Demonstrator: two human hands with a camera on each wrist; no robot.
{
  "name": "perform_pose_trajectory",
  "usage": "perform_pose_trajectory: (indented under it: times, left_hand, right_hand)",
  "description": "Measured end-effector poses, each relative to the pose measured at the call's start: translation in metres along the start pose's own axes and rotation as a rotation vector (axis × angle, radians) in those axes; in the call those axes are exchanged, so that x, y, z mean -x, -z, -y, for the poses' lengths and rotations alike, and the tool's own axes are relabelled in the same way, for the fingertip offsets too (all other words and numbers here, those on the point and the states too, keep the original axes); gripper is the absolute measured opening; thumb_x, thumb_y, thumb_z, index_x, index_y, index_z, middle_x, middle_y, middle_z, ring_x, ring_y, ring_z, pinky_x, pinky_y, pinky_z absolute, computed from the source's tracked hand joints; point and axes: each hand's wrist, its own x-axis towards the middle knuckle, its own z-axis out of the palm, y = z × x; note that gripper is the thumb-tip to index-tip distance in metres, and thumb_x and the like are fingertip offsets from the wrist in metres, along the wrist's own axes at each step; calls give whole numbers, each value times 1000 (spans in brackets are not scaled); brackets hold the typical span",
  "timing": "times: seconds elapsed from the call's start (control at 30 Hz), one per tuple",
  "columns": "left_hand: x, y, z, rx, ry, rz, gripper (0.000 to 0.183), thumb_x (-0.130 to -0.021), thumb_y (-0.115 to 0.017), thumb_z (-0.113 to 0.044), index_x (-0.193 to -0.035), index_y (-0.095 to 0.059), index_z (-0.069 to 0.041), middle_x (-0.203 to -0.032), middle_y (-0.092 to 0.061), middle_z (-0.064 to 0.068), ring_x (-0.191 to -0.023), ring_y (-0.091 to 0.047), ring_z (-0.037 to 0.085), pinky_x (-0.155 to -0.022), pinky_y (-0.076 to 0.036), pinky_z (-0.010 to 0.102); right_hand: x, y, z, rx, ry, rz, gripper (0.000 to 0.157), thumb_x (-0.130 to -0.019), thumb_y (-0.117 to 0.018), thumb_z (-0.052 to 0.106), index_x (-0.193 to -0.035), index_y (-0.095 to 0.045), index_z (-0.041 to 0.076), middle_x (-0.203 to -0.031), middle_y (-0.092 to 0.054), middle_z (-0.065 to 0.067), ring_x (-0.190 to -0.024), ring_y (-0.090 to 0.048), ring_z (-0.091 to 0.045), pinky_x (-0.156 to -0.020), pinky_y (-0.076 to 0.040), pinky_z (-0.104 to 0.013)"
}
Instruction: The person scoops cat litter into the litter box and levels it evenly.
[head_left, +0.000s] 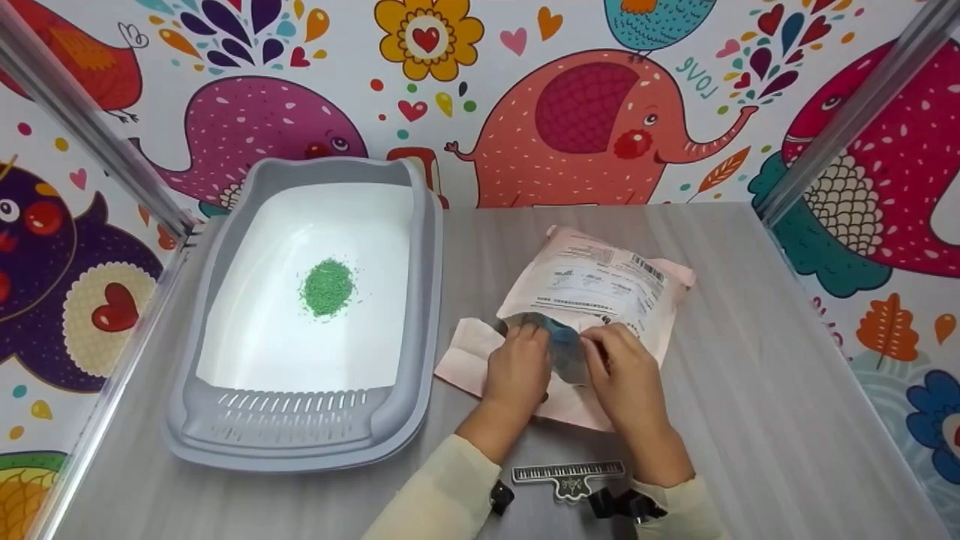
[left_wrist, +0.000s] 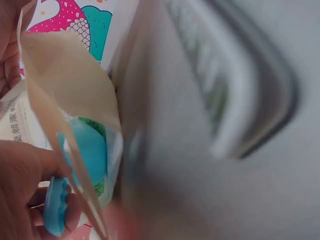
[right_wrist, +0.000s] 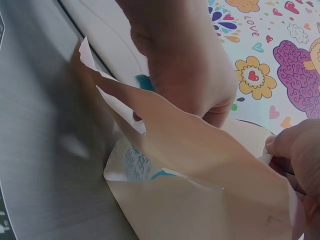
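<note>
A pale pink bag [head_left: 600, 255] with a printed label lies on the table, its open mouth toward me. My left hand [head_left: 521, 367] is at the left side of that mouth. In the left wrist view its fingers grip the wavy handle of a light blue scoop [left_wrist: 56, 207]. The rounded blue scoop head shows inside the bag among green granules [left_wrist: 93, 124]. My right hand [head_left: 626, 375] pinches the bag's edge on the other side and holds the mouth apart; in the right wrist view its thumb and fingers sit on the rim.
Left of the bag stands a grey litter box [head_left: 431, 315] with a white inside and a small pile of green granules [head_left: 328, 287]. A bag clip with a piano-key pattern [head_left: 568, 472] lies between my forearms. Patterned panels and metal posts [head_left: 847, 112] enclose the table.
</note>
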Motion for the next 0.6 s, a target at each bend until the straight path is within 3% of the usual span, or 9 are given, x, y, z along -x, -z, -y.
perform_pose_trajectory:
  times: [0.13, 0.6]
  left_hand:
    - [2, 0, 1, 24, 8, 29, 11, -89, -77, -18, -99, -74, -14, -98, -73, -1, -92, -67, 16, -65, -62, 32]
    - [6, -2, 6, 108, 12, 27, 14, -87, -78, -17, -101, -75, -16, -101, -74, -1, -99, -70, 17, -73, -63, 34]
  right_hand:
    - [0, 0, 1, 0, -9, 6, 10, -88, -80, 4, -95, -73, 6, -89, -70, -6, -80, -65, -16, -70, -57, -37]
    - [0, 1, 0, -2, -12, 11, 9, -89, -80, 5, -96, -73, 6, -90, -70, -6, -80, -66, -16, -71, -57, -38]
